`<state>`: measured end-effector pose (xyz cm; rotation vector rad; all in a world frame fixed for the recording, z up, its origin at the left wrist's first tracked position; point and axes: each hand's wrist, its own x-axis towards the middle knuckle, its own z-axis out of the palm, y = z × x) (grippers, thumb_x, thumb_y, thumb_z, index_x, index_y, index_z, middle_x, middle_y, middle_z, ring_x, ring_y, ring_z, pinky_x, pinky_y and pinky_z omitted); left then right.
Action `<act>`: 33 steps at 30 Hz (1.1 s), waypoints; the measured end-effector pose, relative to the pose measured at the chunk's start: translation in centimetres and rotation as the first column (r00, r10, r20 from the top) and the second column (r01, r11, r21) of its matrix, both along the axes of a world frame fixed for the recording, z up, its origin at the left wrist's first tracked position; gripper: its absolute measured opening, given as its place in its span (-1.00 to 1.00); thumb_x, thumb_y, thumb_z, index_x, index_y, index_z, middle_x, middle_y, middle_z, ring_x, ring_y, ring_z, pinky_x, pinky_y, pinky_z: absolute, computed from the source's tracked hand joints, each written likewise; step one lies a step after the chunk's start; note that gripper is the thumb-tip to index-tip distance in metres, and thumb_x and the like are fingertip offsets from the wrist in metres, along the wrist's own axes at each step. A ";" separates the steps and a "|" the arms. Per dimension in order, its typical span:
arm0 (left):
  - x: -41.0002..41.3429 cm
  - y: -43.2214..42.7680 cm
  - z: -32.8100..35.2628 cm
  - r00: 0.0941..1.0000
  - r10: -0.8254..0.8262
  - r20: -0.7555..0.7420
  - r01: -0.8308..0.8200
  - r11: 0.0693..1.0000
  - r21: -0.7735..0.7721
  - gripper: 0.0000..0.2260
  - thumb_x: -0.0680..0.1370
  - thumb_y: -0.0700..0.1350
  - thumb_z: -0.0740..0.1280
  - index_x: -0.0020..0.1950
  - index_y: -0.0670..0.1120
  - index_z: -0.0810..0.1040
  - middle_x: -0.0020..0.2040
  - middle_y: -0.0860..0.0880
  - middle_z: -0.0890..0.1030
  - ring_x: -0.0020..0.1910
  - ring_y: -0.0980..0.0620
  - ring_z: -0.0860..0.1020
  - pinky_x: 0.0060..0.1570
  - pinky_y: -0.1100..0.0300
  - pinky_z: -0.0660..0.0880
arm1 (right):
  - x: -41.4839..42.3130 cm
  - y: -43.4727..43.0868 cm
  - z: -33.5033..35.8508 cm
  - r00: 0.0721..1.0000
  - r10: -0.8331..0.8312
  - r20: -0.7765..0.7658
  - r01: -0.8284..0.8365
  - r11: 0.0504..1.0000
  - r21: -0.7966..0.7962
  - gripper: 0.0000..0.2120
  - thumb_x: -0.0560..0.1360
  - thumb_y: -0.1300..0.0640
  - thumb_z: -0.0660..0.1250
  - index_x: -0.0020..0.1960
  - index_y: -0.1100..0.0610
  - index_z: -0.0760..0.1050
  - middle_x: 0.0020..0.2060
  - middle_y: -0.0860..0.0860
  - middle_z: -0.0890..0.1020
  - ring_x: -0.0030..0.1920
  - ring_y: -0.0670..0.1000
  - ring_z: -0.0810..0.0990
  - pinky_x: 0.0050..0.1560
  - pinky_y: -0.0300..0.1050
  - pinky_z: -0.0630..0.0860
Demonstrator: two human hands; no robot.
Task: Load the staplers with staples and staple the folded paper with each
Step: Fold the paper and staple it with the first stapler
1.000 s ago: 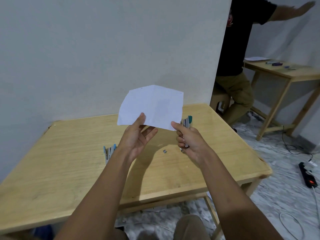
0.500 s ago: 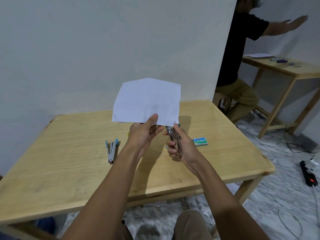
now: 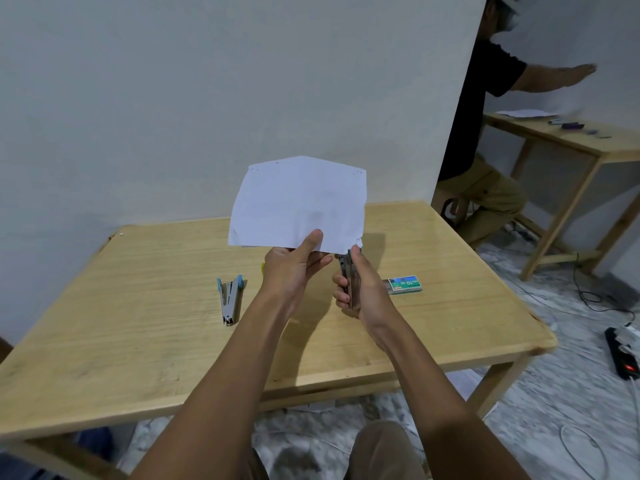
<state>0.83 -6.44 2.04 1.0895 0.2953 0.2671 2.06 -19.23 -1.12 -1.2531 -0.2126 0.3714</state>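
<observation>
My left hand [image 3: 294,268] pinches the bottom edge of the folded white paper [image 3: 298,202], held up above the wooden table [image 3: 138,306]. My right hand [image 3: 360,285] grips a metal stapler [image 3: 347,278] upright, its jaws at the paper's lower right corner. Small staples show near the paper's upper corners. A second stapler [image 3: 230,297] with blue ends lies on the table to the left. A green staple box [image 3: 403,284] lies right of my right hand.
A grey wall stands right behind the table. Another person [image 3: 485,140] crouches at the right by a second wooden table [image 3: 571,140]. A black power strip [image 3: 621,351] and cables lie on the floor at the right.
The right hand brought the stapler up from beside the paper to its lower right corner. The paper shifted slightly. The staple box came into view.
</observation>
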 end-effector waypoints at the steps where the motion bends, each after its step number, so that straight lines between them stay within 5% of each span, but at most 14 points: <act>1: 0.0 0.0 0.1 1.000 0.005 0.001 -0.005 1.000 -0.002 -0.76 0.49 -0.16 0.49 -0.13 -0.34 0.56 -0.21 -0.24 0.57 -0.33 -0.03 0.63 0.05 0.11 0.61 | 0.1 0.1 0.0 1.000 0.007 -0.003 -0.007 1.000 0.007 -0.64 0.60 -0.27 0.11 0.08 0.01 0.43 -0.42 -0.09 0.36 -0.50 -0.10 0.28 -0.41 -0.19 0.17; 5: -0.2 0.0 0.3 0.998 0.065 -0.011 -0.065 0.998 0.022 -0.76 0.48 -0.15 0.49 -0.16 -0.30 0.54 -0.34 -0.17 0.57 -0.33 -0.03 0.65 0.06 0.09 0.61 | -0.1 0.1 -0.1 0.998 0.064 -0.016 -0.064 0.998 0.003 -0.64 0.60 -0.30 0.08 0.00 -0.01 0.39 -0.41 -0.09 0.37 -0.48 -0.09 0.29 -0.41 -0.22 0.21; 10: -0.6 -0.4 0.4 0.997 0.076 -0.029 -0.073 0.992 0.106 -0.57 0.48 -0.16 0.50 -0.57 -0.05 0.48 -0.52 0.01 0.51 -0.33 -0.05 0.63 -0.01 0.11 0.61 | 0.1 0.5 -0.1 0.998 0.067 0.000 -0.067 0.998 0.011 -0.58 0.60 -0.31 0.07 0.05 0.03 0.41 -0.38 -0.09 0.38 -0.47 -0.09 0.30 -0.40 -0.21 0.26; 17: -0.7 0.0 0.4 0.997 0.068 -0.032 -0.063 0.990 0.129 -0.65 0.48 -0.11 0.50 -0.39 -0.13 0.40 -0.53 0.03 0.46 -0.36 0.01 0.62 0.06 0.05 0.58 | 0.2 0.8 0.1 0.999 0.008 -0.038 -0.002 0.991 0.137 -0.66 0.62 -0.24 0.10 -0.03 0.02 0.40 -0.36 -0.05 0.40 -0.46 -0.06 0.31 -0.39 -0.15 0.24; 22: -1.0 0.2 0.4 0.999 0.037 -0.021 -0.034 0.989 0.146 -0.61 0.48 -0.13 0.50 -0.41 -0.11 0.35 -0.55 0.03 0.41 -0.40 0.00 0.61 0.14 0.01 0.59 | 0.2 0.9 0.4 0.999 -0.044 0.014 0.042 0.991 0.128 -0.72 0.62 -0.16 0.20 0.03 0.06 0.45 -0.32 -0.03 0.45 -0.42 -0.04 0.36 -0.37 -0.12 0.25; 27: -1.5 0.3 0.6 1.000 -0.025 0.015 0.024 0.995 0.095 -0.61 0.51 -0.16 0.47 -0.53 -0.11 0.55 -0.45 -0.05 0.56 -0.35 -0.03 0.61 0.14 0.03 0.59 | 0.1 0.9 0.6 0.995 -0.096 0.028 0.093 0.992 0.091 -0.78 0.55 -0.16 0.31 -0.15 -0.04 0.51 -0.32 -0.05 0.51 -0.40 -0.04 0.39 -0.33 -0.07 0.15; 33: -1.7 0.0 0.8 0.999 -0.044 0.007 0.043 0.993 0.110 -0.49 0.54 -0.18 0.42 -0.64 -0.10 0.52 -0.53 0.03 0.54 -0.29 -0.07 0.61 0.15 0.08 0.56 | -0.2 0.8 1.2 0.990 -0.142 0.014 0.140 0.985 0.097 -0.85 0.60 -0.04 0.29 -0.07 0.00 0.52 -0.36 -0.06 0.51 -0.35 -0.10 0.44 -0.36 -0.18 0.28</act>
